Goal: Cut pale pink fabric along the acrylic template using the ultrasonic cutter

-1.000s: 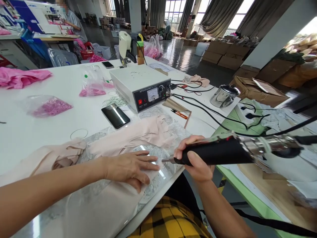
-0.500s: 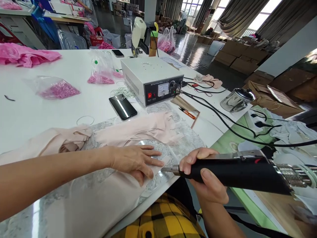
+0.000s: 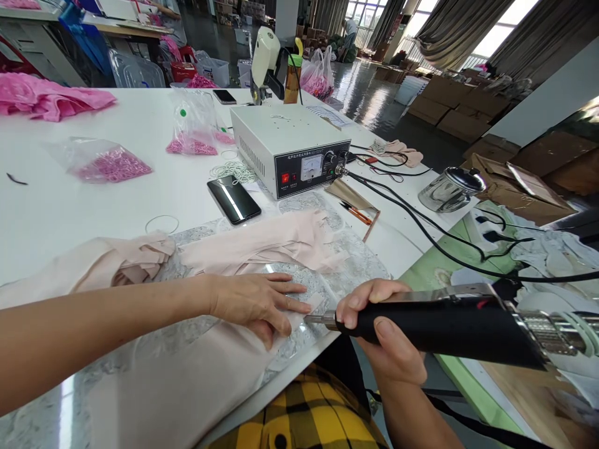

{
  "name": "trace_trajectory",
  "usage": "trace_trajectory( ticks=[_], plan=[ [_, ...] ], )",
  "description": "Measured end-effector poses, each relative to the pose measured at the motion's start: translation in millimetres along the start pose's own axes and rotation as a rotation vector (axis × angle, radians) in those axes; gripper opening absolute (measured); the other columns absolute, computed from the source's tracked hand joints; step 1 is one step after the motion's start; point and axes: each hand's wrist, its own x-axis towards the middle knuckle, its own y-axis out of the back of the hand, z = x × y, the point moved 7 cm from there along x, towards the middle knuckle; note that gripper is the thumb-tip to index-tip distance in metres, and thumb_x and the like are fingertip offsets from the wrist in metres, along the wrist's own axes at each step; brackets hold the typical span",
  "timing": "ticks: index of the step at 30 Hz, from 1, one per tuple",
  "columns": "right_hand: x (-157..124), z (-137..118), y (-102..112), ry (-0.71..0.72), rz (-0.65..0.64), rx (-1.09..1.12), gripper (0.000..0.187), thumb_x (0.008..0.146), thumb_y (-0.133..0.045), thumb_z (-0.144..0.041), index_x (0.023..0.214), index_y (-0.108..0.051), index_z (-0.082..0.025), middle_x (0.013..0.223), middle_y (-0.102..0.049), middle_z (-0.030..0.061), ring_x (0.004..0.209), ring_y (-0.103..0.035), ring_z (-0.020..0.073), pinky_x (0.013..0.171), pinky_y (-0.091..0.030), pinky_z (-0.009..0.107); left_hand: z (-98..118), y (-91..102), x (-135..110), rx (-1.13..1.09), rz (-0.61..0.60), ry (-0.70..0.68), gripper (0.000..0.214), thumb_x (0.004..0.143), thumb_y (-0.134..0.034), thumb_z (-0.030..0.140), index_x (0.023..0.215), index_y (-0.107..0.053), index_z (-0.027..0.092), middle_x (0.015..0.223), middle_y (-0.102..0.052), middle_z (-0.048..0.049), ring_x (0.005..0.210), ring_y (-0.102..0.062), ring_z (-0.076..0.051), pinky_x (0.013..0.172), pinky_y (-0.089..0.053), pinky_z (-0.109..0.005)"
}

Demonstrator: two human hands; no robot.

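Note:
My left hand (image 3: 262, 305) lies flat with its fingers apart, pressing a pale pink fabric piece (image 3: 187, 380) onto the marbled sheet (image 3: 327, 284). Wrapped around a black handheld ultrasonic cutter (image 3: 435, 324) is my right hand (image 3: 386, 330). The cutter's metal tip touches or nearly touches the fabric's narrow end, beside my left fingertips; exact contact is hard to make out. Behind my left hand lie a stack of pale pink fabric strips (image 3: 266, 240) and a crumpled fabric heap (image 3: 126, 255). Part of the fabric is hidden under my left hand and forearm.
A control box (image 3: 299, 149) with a meter stands behind, its black cables (image 3: 407, 215) running right. Nearby are a phone (image 3: 234, 199), orange snips (image 3: 356, 213), a lidded glass mug (image 3: 452, 190) and bags of pink pieces (image 3: 112, 163). Another person (image 3: 166, 31) sits far back left.
The view has shifted slightly. My right hand and the cutter have moved very slightly left, while my left hand stays on the fabric.

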Motion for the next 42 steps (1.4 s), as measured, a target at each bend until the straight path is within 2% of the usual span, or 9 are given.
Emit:
trace_trajectory(
  ticks=[5,13,19,24,29,33,42],
  plan=[
    [-1.8,1.0,-0.5,0.0,-0.048,-0.048,0.011,0.09,-0.066,-0.033,0.095,-0.059,-0.027,0.078,-0.063,-0.0001,0.052,-0.06,0.0138,0.055,-0.059,0.035,0.8,-1.5,-0.3,0.051,-0.008,-0.023,0.019,0.076,-0.087,0.026,0.089,-0.073,0.028,0.149,-0.054,-0.002,0.147,-0.038,-0.031,0.124,-0.026,-0.049],
    [-6.9,-2.0,-9.2,-0.009,-0.029,0.001,0.012,0.088,-0.064,-0.035,0.098,-0.062,-0.03,0.076,-0.06,0.0009,0.049,-0.055,0.0146,0.051,-0.056,0.036,1.0,-10.0,0.9,0.206,-0.148,-0.012,0.017,0.084,-0.08,0.033,0.094,-0.07,0.024,0.153,-0.05,-0.0075,0.149,-0.032,-0.034,0.124,-0.025,-0.053],
    [-9.9,1.8,-15.1,-0.053,-0.031,-0.012,0.009,0.089,-0.061,-0.034,0.096,-0.059,-0.03,0.077,-0.059,-0.0004,0.051,-0.057,0.014,0.055,-0.057,0.035,1.7,-8.2,0.8,0.212,-0.108,-0.027,0.018,0.081,-0.082,0.033,0.091,-0.07,0.024,0.15,-0.053,-0.0071,0.147,-0.037,-0.034,0.123,-0.028,-0.051],
    [-9.4,0.8,-16.0,-0.04,-0.072,-0.015,0.007,0.09,-0.062,-0.031,0.096,-0.06,-0.029,0.077,-0.061,0.0007,0.052,-0.058,0.0146,0.055,-0.057,0.036,1.9,-4.8,-0.7,0.161,-0.029,-0.048,0.022,0.075,-0.087,0.03,0.091,-0.072,0.024,0.145,-0.058,-0.0058,0.144,-0.042,-0.033,0.123,-0.029,-0.046],
    [-13.3,0.0,-15.3,-0.022,-0.13,0.034,0.012,0.092,-0.058,-0.03,0.104,-0.059,-0.027,0.083,-0.061,0.001,0.055,-0.059,0.0137,0.057,-0.058,0.036,-2.1,-7.7,0.2,0.119,-0.082,0.005,0.018,0.08,-0.084,0.031,0.093,-0.073,0.024,0.149,-0.054,-0.0046,0.148,-0.035,-0.03,0.126,-0.021,-0.043],
    [-17.8,-0.1,-16.8,-0.026,-0.13,0.077,0.015,0.091,-0.058,-0.029,0.105,-0.06,-0.026,0.085,-0.061,0.0015,0.058,-0.06,0.0142,0.058,-0.058,0.037,-5.4,-10.2,1.5,0.075,-0.129,0.085,0.018,0.079,-0.085,0.029,0.094,-0.074,0.029,0.15,-0.053,0.0001,0.15,-0.033,-0.026,0.127,-0.015,-0.039],
    [-16.9,-1.3,-25.5,-0.032,-0.106,0.1,0.012,0.09,-0.061,-0.026,0.102,-0.062,-0.023,0.084,-0.062,0.0004,0.057,-0.06,0.0113,0.058,-0.058,0.032,-7.3,-10.1,-0.6,0.057,-0.029,0.046,0.023,0.073,-0.089,0.026,0.092,-0.077,0.032,0.146,-0.057,0.0029,0.147,-0.039,-0.027,0.126,-0.02,-0.039]
  ],
)
